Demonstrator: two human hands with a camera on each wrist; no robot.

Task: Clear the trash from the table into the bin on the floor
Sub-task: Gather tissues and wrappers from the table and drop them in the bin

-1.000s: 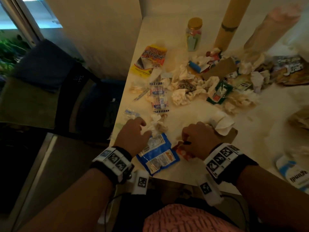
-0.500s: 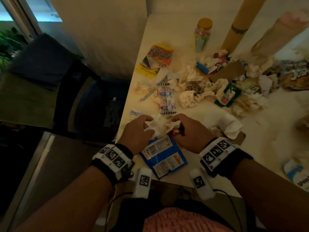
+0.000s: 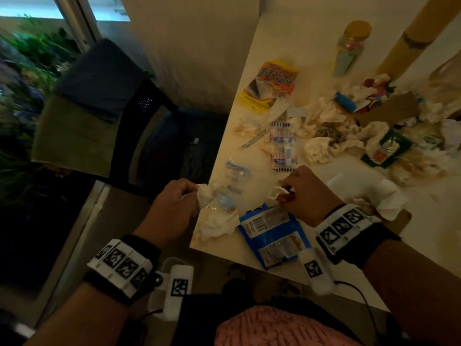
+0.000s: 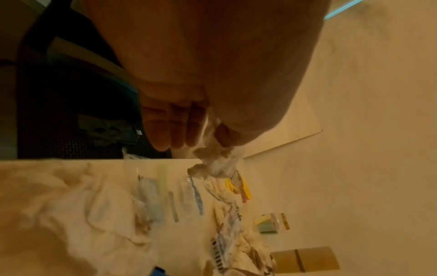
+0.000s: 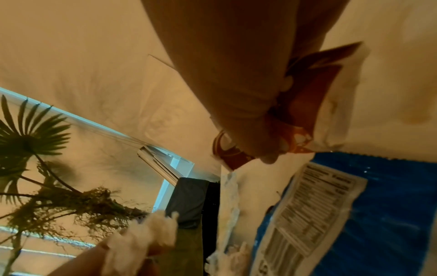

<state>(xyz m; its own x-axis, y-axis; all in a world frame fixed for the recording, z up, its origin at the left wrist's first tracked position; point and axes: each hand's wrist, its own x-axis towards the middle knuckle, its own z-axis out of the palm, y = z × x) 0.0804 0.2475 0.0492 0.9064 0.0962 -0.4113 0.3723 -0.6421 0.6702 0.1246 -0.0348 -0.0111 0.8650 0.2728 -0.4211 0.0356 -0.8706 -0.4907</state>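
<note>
My left hand (image 3: 192, 196) pinches a crumpled white tissue (image 3: 203, 196) just past the table's left edge (image 3: 212, 171); the left wrist view shows the thumb and fingers (image 4: 175, 134) curled on that tissue (image 4: 217, 160). My right hand (image 3: 287, 193) is over the table and grips a red wrapper (image 3: 284, 197) with a bit of white paper; the right wrist view shows the red wrapper (image 5: 305, 104) bunched in the fist. A blue wrapper (image 3: 272, 236) lies flat below the right hand. The dark bin (image 3: 174, 146) stands on the floor left of the table.
A second crumpled tissue (image 3: 217, 223) sits at the table's near left corner. Several tissues and wrappers are heaped across the middle (image 3: 324, 136), with an orange snack bag (image 3: 272, 83), a gold-lidded jar (image 3: 351, 46) and a cardboard tube (image 3: 409, 33) behind. A cushioned chair (image 3: 99, 78) stands beyond the bin.
The hands have parted. My left hand has carried the tissue leftward off the table's edge, toward the bin's side. My right hand still grips the red wrapper over the table.
</note>
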